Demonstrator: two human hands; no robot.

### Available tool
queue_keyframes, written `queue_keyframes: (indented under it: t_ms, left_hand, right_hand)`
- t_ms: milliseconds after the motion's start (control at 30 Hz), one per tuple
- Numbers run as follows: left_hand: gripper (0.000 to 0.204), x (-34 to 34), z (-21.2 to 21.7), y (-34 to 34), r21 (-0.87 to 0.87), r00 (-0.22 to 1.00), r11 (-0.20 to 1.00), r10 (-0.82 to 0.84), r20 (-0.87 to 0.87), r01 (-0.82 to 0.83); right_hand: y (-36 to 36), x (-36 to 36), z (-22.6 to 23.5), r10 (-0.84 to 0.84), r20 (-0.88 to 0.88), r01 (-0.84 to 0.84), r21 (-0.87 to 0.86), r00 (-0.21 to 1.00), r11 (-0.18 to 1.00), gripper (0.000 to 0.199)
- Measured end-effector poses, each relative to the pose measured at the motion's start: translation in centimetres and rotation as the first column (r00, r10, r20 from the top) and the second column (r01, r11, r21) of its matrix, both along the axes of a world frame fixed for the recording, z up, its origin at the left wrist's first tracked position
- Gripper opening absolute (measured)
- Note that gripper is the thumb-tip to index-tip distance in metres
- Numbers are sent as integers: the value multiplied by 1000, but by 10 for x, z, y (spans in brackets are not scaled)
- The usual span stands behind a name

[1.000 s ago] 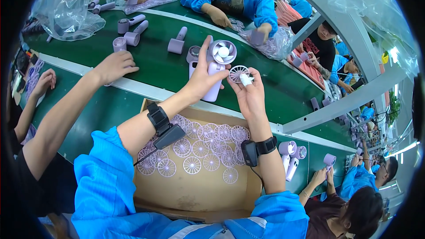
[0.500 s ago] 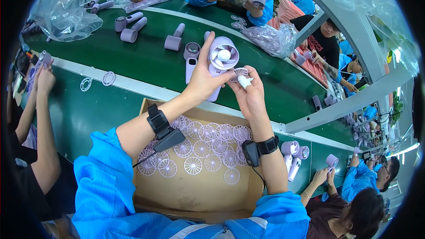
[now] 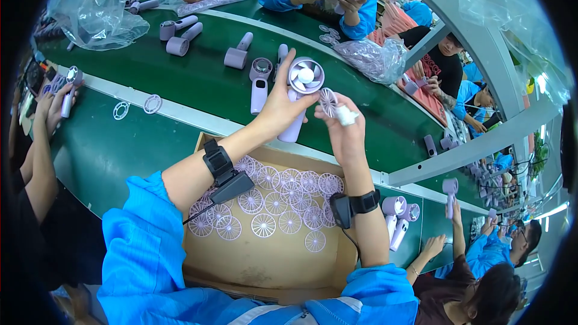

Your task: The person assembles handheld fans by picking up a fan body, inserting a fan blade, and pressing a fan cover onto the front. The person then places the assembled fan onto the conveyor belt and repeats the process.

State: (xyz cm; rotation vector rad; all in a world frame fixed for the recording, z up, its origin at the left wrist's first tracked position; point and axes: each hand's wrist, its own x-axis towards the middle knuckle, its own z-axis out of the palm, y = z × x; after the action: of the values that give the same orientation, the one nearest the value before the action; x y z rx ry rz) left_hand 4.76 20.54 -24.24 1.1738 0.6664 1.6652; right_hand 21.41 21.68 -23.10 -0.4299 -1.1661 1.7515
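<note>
Wrapped round a lilac handheld fan is my left hand; the fan's white blades face up, uncovered. Between the fingers of my right hand is a round spoked fan grille, tilted close beside the fan head. A white covering sits on one fingertip of that hand. Below both forearms stands a cardboard box with many loose lilac grilles spread over its bottom.
Several lilac fans lie on the green conveyor belt ahead. Two pale rings rest on the left table. More fans stand right of the box. A grey metal frame crosses at right. Co-workers sit around.
My right hand has turned the grille more upright and shifted slightly right of the fan head. The left hand still holds the fan. A co-worker at right has raised a fan.
</note>
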Motion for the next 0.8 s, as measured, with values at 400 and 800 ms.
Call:
queue_keyframes:
  t_ms: [400,800]
  left_hand:
    - [81,4,5,-10,-222,889,973,-157,-431,64]
    - [77,3,-3,-8,-181,928,965,-236,-290,189]
  right_hand:
    - [-10,-13,14,-922,104,-19,994,374,104,39]
    - [-3,-12,7,-923,39,-31,999,383,29,36]
